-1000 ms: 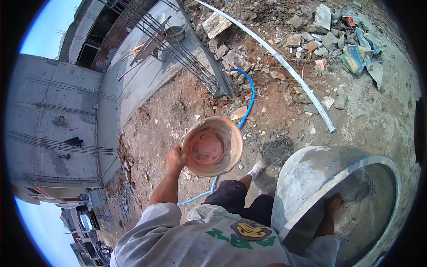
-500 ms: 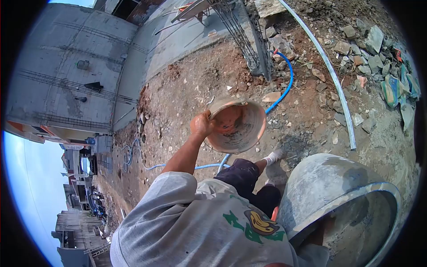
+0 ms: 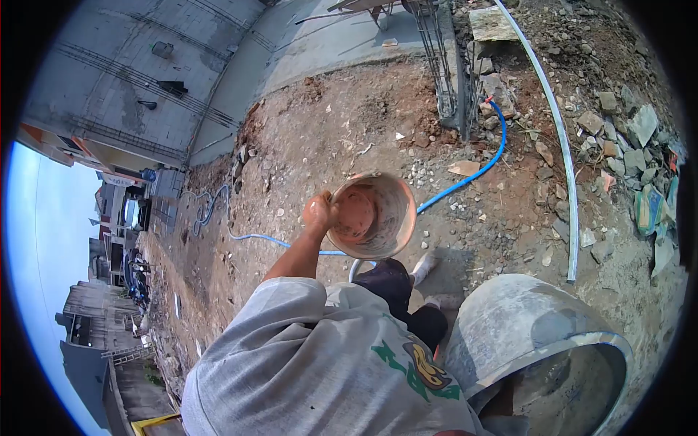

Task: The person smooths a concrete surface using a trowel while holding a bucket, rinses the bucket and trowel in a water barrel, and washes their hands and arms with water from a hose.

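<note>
My left hand (image 3: 320,212) is closed on the rim of a small bucket (image 3: 396,218). Its mouth faces me, showing a reddish-brown inside with grey smears. At lower right, close to my body, a large cement-crusted bucket (image 3: 509,320) lies tilted, its wide mouth facing down and right. My right forearm (image 3: 502,398) shows dimly at that mouth; the hand and its fingers are hidden, so I cannot tell what they grip. My grey shirt (image 3: 291,356) fills the lower middle.
A blue hose (image 3: 472,176) crosses the dirt near my feet. Upright rebar (image 3: 436,69) stands by a concrete post. A long pale pipe (image 3: 563,160) lies on the right, beside rubble (image 3: 632,145) and torn sacks (image 3: 647,207). A wheelbarrow (image 3: 371,7) is at the top edge, a block wall (image 3: 109,94) upper left.
The small bucket has shifted a little left and down and turned so more of its bottom shows. The large bucket has moved slightly left and down. The ground has slid rightward and down in view.
</note>
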### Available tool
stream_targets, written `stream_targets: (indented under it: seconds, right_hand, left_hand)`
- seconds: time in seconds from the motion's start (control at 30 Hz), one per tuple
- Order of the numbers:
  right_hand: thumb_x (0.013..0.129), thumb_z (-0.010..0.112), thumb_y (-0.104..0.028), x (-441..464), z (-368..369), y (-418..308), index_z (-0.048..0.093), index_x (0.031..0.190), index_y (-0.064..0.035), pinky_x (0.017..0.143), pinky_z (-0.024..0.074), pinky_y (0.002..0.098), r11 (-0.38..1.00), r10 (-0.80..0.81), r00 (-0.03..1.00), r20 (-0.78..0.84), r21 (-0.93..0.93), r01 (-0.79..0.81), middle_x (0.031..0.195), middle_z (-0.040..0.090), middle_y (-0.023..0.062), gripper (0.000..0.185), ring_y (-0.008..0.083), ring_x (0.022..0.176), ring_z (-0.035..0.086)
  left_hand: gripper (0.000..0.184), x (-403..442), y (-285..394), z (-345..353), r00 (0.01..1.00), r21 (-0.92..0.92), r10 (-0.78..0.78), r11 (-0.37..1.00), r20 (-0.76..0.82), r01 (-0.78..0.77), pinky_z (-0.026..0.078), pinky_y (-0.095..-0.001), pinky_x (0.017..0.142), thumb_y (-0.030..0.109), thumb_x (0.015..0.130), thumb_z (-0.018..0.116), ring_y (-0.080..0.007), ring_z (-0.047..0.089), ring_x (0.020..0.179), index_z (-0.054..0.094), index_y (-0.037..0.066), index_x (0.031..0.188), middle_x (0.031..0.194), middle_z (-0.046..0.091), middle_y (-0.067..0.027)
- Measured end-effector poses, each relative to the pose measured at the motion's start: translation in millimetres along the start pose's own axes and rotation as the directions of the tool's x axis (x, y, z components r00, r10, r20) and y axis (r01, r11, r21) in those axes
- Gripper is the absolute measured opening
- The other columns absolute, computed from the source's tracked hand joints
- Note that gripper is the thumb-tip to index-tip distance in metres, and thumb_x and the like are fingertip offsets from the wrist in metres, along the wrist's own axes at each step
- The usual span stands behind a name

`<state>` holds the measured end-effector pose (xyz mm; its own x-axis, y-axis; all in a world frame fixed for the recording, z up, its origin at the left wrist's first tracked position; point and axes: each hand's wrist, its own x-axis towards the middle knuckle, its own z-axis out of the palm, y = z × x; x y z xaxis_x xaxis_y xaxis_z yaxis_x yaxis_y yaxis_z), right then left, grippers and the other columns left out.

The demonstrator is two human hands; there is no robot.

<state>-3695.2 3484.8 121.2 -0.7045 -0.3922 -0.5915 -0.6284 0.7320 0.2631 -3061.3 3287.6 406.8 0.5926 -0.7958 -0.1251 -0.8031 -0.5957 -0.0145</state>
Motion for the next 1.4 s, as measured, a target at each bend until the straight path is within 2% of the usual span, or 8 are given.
stream_targets:
  seconds: [0.63, 0.7, 0.8, 0.93, 1.07, 1.2, 1.3, 1.4]
  right_hand:
    - [0.075, 0.063, -0.018, -114.2, -121.5, 147.0, 0.066, 0.076, 0.0007, 0.043, 0.0436, 0.0351, 0.978, 0.055, 0.968, 0.245, 0.182, -0.101, 0.060, 0.060, 0.0120, 0.019, 0.0220, 0.050, 0.058]
    - [0.074, 0.063, -0.017, -170.7, -159.4, 175.2, 0.066, 0.075, 0.0012, 0.041, 0.0438, 0.0347, 0.985, 0.068, 0.968, 0.239, 0.139, -0.104, 0.058, 0.060, 0.0120, 0.018, 0.0218, 0.048, 0.058]
    - [0.074, 0.061, -0.028, -278.3, -229.9, 158.5, 0.068, 0.080, -0.0031, 0.063, 0.0507, 0.0416, 0.958, 0.059, 0.996, -0.060, -0.279, -0.073, 0.077, 0.065, 0.0191, 0.026, 0.0316, 0.075, 0.065]
    - [0.071, 0.054, -0.019, -394.9, -302.6, 109.4, 0.063, 0.090, 0.0012, 0.072, 0.0508, 0.0425, 0.903, 0.368, 0.875, -0.315, -0.103, -0.417, 0.093, 0.063, 0.0225, 0.029, 0.0346, 0.088, 0.063]
    - [0.073, 0.052, -0.018, -455.8, -323.8, 81.6, 0.063, 0.100, -0.0041, 0.079, 0.0494, 0.0412, 0.890, 0.434, 0.779, -0.453, 0.078, -0.450, 0.101, 0.063, 0.0193, 0.033, 0.0331, 0.095, 0.061]
    - [0.073, 0.055, -0.019, -479.3, -326.0, 64.5, 0.063, 0.103, -0.0047, 0.082, 0.0481, 0.0417, 0.858, 0.511, 0.708, -0.488, 0.244, -0.451, 0.103, 0.063, 0.0195, 0.034, 0.0336, 0.099, 0.059]
    - [0.073, 0.059, -0.017, -467.3, -320.2, 38.7, 0.063, 0.101, -0.0046, 0.070, 0.0508, 0.0380, 0.930, 0.317, 0.656, -0.684, 0.359, -0.076, 0.087, 0.066, 0.0158, 0.031, 0.0282, 0.079, 0.065]
    - [0.074, 0.062, -0.015, -475.9, -340.7, -38.2, 0.062, 0.101, -0.0061, 0.055, 0.0485, 0.0304, 0.508, 0.211, 0.836, -0.506, 0.788, 0.349, 0.068, 0.060, 0.0077, 0.029, 0.0176, 0.055, 0.058]
  left_hand:
    - [0.023, 43.5, -96.9, 51.6, 0.992, -0.185, -0.101, 0.976, 0.073, 0.113, 0.047, -0.0423, 0.078, 0.023, 0.070, 0.064, -0.0347, 0.059, 0.089, 0.062, 0.013, 0.091, 0.101, 0.058, -0.0128]
    - [0.021, 57.2, -109.5, 74.9, 0.997, -0.261, -0.021, 0.964, 0.069, 0.038, 0.046, -0.0437, 0.065, 0.021, 0.067, 0.065, -0.0371, 0.060, 0.071, 0.060, 0.005, 0.079, 0.075, 0.062, -0.0150]
    - [0.027, 79.3, -124.5, 94.6, 0.992, -0.345, -0.008, 0.937, 0.122, 0.050, 0.045, -0.0444, 0.061, 0.023, 0.066, 0.062, -0.0345, 0.061, 0.064, 0.059, -0.002, 0.073, 0.072, 0.064, -0.0190]
    - [0.038, 117.4, -179.4, 112.6, 0.870, -0.663, -0.106, 0.605, 0.482, 0.441, 0.044, -0.0358, 0.048, 0.018, 0.066, 0.066, -0.0249, 0.055, 0.061, 0.054, -0.005, 0.095, 0.082, 0.058, -0.0150]
    - [0.039, 212.0, -277.0, 202.6, 0.924, -0.613, 0.083, 0.770, 0.373, 0.179, 0.038, -0.0321, 0.042, 0.017, 0.066, 0.067, -0.0201, 0.050, 0.051, 0.052, -0.005, 0.095, 0.071, 0.056, -0.0124]
    - [0.035, 182.8, -238.9, 108.0, 0.891, -0.746, -0.097, 0.510, 0.443, 0.427, 0.033, -0.0309, 0.039, 0.018, 0.066, 0.067, -0.0173, 0.045, 0.044, 0.053, -0.005, 0.089, 0.062, 0.054, -0.0090]
    - [0.031, 210.0, -267.0, 122.1, 0.926, -0.664, -0.061, 0.679, 0.374, 0.313, 0.032, -0.0303, 0.038, 0.017, 0.068, 0.068, -0.0171, 0.041, 0.042, 0.052, -0.003, 0.085, 0.062, 0.052, -0.0083]
    - [0.029, 205.0, -269.6, 92.7, 0.893, -0.793, -0.151, 0.415, 0.423, 0.446, 0.033, -0.0291, 0.040, 0.017, 0.068, 0.068, -0.0167, 0.042, 0.045, 0.052, -0.002, 0.083, 0.064, 0.052, -0.0081]
